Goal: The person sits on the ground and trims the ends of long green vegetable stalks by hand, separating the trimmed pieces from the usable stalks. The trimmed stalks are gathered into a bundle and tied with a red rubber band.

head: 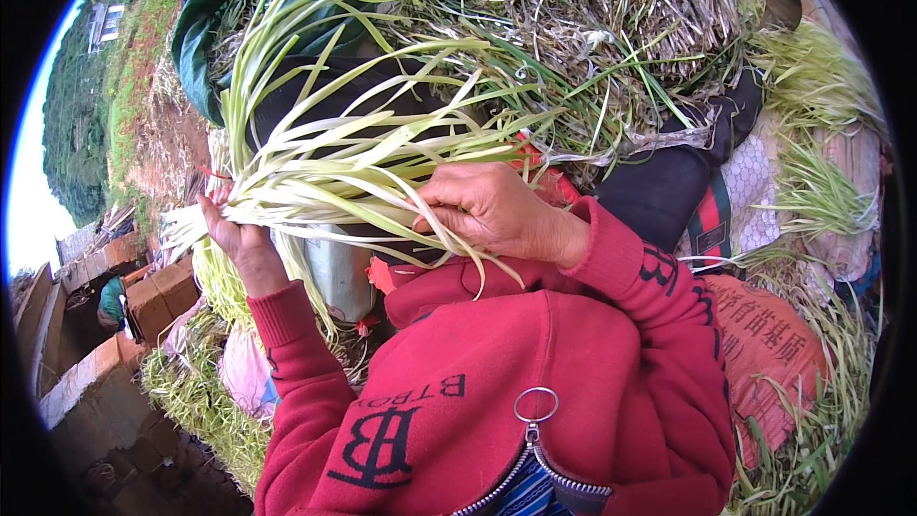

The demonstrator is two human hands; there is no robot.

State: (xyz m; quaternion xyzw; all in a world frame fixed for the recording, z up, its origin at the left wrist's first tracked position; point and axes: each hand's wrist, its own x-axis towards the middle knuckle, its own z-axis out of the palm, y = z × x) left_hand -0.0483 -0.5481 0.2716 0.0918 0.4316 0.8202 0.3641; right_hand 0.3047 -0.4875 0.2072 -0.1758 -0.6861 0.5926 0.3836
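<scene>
My left hand [240, 236] is closed around a bundle of pale yellow-green blanched leaves, likely chives [315, 183], close to their white stem ends [185, 226]. The long leaves fan out up and to the right over my dark trouser legs. My right hand [494, 211] has thumb and fingers closed on a few leaves at the bundle's near side. A thin red strand [213, 173] shows just above my left hand. Behind and below that hand hang more pale leaves [218, 279]. Part of my left fingers is hidden by the bundle.
A heap of green and dried leaf waste [573, 21] lies beyond my legs. Sorted pale bundles [824, 75] rest at the right. An orange woven sack [770, 351] with writing sits beside me. Bricks [161, 294] stand at the left, near a leaf pile [204, 401].
</scene>
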